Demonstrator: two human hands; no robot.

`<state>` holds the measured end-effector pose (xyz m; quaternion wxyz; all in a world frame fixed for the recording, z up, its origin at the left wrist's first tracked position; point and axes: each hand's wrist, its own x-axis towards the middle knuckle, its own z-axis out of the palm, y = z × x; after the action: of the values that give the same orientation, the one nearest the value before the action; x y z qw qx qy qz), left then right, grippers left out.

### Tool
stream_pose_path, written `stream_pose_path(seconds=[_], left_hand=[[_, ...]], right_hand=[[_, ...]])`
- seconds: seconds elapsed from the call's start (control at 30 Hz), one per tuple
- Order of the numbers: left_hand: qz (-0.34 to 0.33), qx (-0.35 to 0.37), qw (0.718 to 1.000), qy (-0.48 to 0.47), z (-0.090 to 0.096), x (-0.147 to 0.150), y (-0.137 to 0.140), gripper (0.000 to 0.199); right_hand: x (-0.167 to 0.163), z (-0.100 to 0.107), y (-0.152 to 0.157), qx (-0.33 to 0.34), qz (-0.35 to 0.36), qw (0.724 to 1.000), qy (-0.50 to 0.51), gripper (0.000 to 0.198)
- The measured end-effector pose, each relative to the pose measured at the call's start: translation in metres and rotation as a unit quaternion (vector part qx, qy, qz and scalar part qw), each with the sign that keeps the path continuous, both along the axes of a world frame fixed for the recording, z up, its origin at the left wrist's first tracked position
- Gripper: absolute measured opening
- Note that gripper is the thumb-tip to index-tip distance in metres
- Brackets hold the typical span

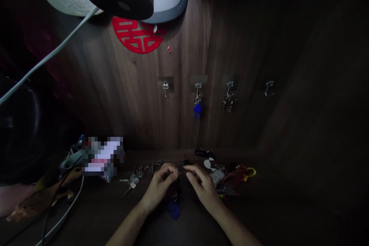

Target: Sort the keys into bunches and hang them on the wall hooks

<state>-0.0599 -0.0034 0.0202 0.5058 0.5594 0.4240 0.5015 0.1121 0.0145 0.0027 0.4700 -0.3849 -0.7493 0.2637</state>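
My left hand [163,184] is closed in a pinch on a small, thin key ring [178,171]. Below the fingers is a blue key fob [174,208], dim and partly hidden; whether it hangs from that ring I cannot tell. My right hand [201,184] is just to the right, its index finger reaching toward the ring and its thumb apart from it, with nothing plain between them. Left of my hands lies a bunch of keys [134,180] with a metal clasp. On the right are a grey fob [217,177] and white round tags [210,164] with a chain.
Metal hooks [165,87] line the wood panel; blue fobs [197,108] and a key bunch [228,103] hang from two. A black key fob [201,153] lies behind my hands. Yellow-and-red items [245,172] lie right, a wooden comb-like piece [43,200] left. A white cable [54,52] crosses upper left.
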Motion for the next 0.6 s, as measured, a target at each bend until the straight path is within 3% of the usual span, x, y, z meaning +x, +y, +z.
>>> stream_pose_path(seconds=[0.1,0.3,0.43,0.6], left_hand=[[0.018,0.058,0.998,0.026,0.002,-0.001,0.001,0.028],[-0.004,0.05,0.999,0.02,-0.001,0.002,0.002,0.023],[0.01,0.046,0.999,0.014,-0.002,0.001,0.004,0.024],[0.102,0.047,0.991,0.066,-0.007,-0.008,0.011,0.026]], right_hand=[[-0.003,-0.001,-0.002,0.049,-0.008,0.999,-0.014,0.014],[-0.011,-0.002,-0.003,0.104,0.003,0.994,-0.04,0.009],[-0.007,-0.002,0.0,0.057,-0.026,0.998,0.012,0.017],[0.004,0.0,0.009,-0.039,-0.098,0.989,0.106,0.025]])
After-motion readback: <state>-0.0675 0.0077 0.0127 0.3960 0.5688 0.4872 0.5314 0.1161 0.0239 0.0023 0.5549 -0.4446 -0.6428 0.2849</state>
